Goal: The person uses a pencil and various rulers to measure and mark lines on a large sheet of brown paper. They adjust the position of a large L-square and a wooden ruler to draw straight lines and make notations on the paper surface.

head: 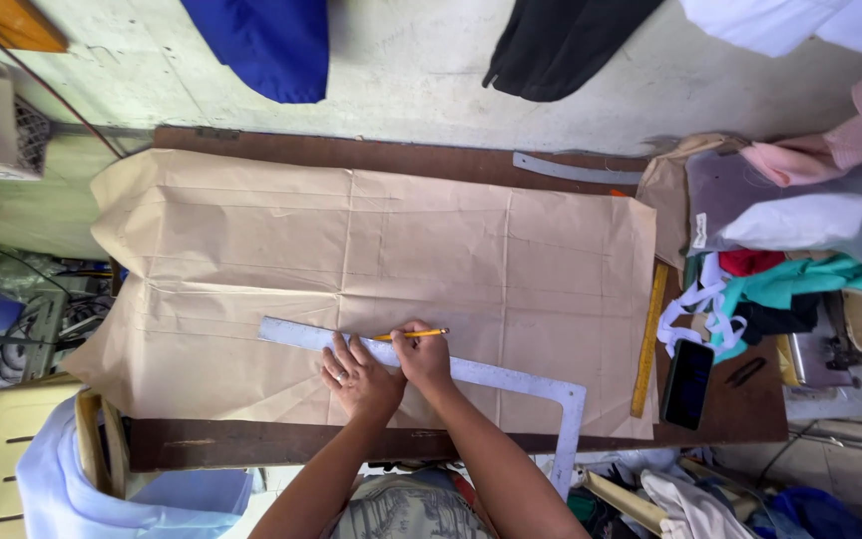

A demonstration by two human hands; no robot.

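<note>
While my left hand (359, 377) lies flat with fingers spread on the square (511, 379), pressing it onto the paper (371, 260), my right hand (423, 357) pinches a yellow pencil (409, 335) just beside it. The pencil lies nearly level, its tip pointing left at the upper edge of the square's long arm. My two hands touch at the thumbs, near the front edge of the table (251, 441).

The square is pale metal, L-shaped: its long arm runs from left of my hands across to the right, and its short arm turns down over the table's front edge. The brown paper is creased from folding and covers most of the dark tabletop, its left end hanging over the side.

To the right, a yellow ruler (648, 339) lies along the paper's right edge, and a black phone (688, 383) lies just beside it on bare wood. Dark scissors (745, 372) lie near the phone. Beyond them is a heap of cloth (800, 240) in teal, pink, white and grey.

At the far edge of the table a grey curved rule (576, 171) lies on the wood, past the paper. Blue cloth (261, 45) and black cloth (561, 45) hang against the wall beyond.
</note>
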